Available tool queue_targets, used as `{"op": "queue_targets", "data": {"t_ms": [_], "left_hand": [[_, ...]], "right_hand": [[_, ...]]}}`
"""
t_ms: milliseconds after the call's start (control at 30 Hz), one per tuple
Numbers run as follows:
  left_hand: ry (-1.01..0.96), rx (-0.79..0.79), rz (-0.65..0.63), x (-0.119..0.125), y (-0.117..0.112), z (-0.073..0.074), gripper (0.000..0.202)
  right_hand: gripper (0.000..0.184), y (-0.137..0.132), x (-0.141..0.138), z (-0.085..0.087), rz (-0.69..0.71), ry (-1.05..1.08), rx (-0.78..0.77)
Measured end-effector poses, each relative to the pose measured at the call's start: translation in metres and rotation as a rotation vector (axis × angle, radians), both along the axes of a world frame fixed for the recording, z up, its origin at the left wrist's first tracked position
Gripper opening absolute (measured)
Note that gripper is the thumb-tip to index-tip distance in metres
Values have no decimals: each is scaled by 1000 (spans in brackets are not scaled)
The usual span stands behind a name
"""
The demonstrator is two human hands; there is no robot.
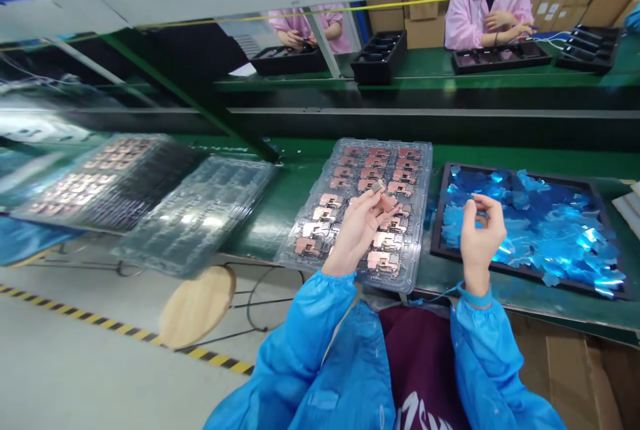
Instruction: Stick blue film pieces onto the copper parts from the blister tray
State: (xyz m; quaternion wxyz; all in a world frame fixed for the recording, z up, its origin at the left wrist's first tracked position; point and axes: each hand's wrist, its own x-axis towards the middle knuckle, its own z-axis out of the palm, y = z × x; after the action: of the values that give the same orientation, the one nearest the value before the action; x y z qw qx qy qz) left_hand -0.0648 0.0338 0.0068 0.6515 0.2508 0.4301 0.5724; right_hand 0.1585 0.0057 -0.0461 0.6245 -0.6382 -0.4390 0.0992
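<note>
Pinching a small copper-and-grey metal part [379, 187] between thumb and fingertips, the left hand [357, 227] hovers over a clear moulded plastic tray [380, 143], its fingers partly closed. The tray's shallow pockets hold rows of flat, angular copper-coloured pieces [383, 260] with dull grey patches, and the hand hides some of them. The right hand [480, 237] is curled, its thumb and forefinger meeting above a black-framed tray [500, 171]; whether they hold anything is too small to tell. That tray is heaped with crinkled, glossy blue film scraps [550, 230], jagged and overlapping. Both trays lie just apart on a green workbench [280, 230]. Gathered blue sleeves [300, 330] end at the wrists, and a blue wrist strap [475, 298] circles the right one. Further left, blurred, lie an empty-looking clear tray [195, 213] and a tray of copper pieces [110, 180]. Across the line, a co-worker in a pink jacket [487, 20] works at a black compartment tray [500, 57]. Below the bench stands a round wooden stool [197, 307], beside yellow-and-black floor tape [115, 328].
</note>
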Motion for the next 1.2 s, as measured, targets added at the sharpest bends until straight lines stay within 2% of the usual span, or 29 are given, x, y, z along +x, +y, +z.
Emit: {"op": "queue_targets", "data": {"t_ms": [133, 233, 267, 333, 400, 433, 533, 667, 733, 833, 900, 1000, 1200], "left_hand": [[97, -12, 7, 3, 1, -3, 28], [200, 8, -7, 10, 0, -7, 39], [231, 17, -26, 14, -1, -8, 41], [264, 38, -75, 20, -4, -11, 44], [279, 67, -115, 22, -7, -11, 45], [301, 84, -122, 20, -7, -10, 45], [446, 150, -70, -3, -1, 3, 44], [815, 311, 22, -73, 35, 26, 37], [1058, 367, -31, -110, 62, 31, 27], [1344, 419, -200, -148, 101, 26, 18], [1436, 458, -257, -159, 120, 18, 16], [1461, 488, -319, -162, 134, 5, 16], [1475, 563, -322, -157, 125, -10, 15]], "right_hand": [[43, 22, 36, -19, -77, -241, -207], [47, 20, 25, -14, -63, -372, -142], [48, 16, 14, -9, 5, -365, -100], [48, 8, -12, 3, 232, -294, -61], [39, 1, -33, 13, 442, -204, -90], [32, -2, -40, 17, 504, -162, -115], [25, -4, -42, 22, 513, -83, -139], [27, -2, -24, 22, 403, -44, -101], [28, -3, -20, 21, 405, -28, -101], [28, -5, -22, 21, 454, -40, -122], [28, -6, -25, 21, 490, -65, -129], [29, -6, -26, 21, 510, -90, -133], [31, -4, -23, 22, 494, -102, -141]]}}
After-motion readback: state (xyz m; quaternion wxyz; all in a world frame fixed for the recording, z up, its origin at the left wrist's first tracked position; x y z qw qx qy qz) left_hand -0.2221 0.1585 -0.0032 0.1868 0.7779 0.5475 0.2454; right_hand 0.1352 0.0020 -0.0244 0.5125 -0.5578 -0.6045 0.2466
